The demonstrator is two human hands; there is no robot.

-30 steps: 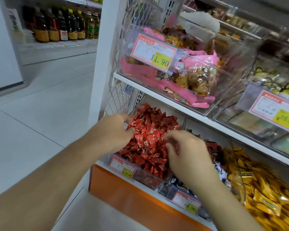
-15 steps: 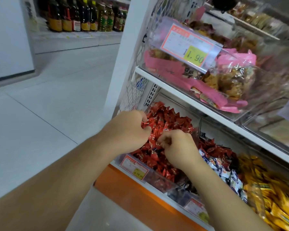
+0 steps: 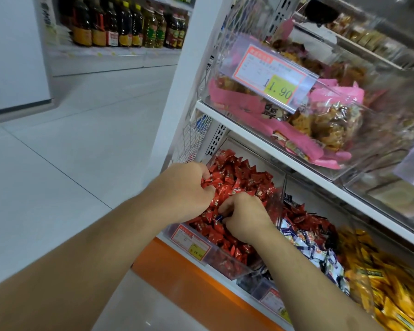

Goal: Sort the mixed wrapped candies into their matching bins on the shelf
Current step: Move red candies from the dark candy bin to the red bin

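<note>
A clear bin (image 3: 227,267) on the lower shelf is heaped with red wrapped candies (image 3: 244,180). My left hand (image 3: 189,187) lies on the left of the heap, fingers curled into the red candies. My right hand (image 3: 244,215) is just right of it, fingers curled, pinching a small blue-and-white candy (image 3: 219,217) among the red ones. The neighbouring bin holds blue-white candies (image 3: 308,244) mixed with red ones (image 3: 304,216). Further right lies a bin of yellow candies (image 3: 380,278).
The upper shelf (image 3: 285,161) overhangs the bins and carries a clear bin of pink-wrapped snacks (image 3: 316,120) with a 1.90 price tag (image 3: 273,70). A white post (image 3: 184,75) and wire mesh bound the left side. Oil bottles (image 3: 129,25) stand across the tiled aisle.
My right hand has moved left from the middle bin's edge into the red heap, close to my left hand, and now pinches a blue-white candy. The view has shifted left.
</note>
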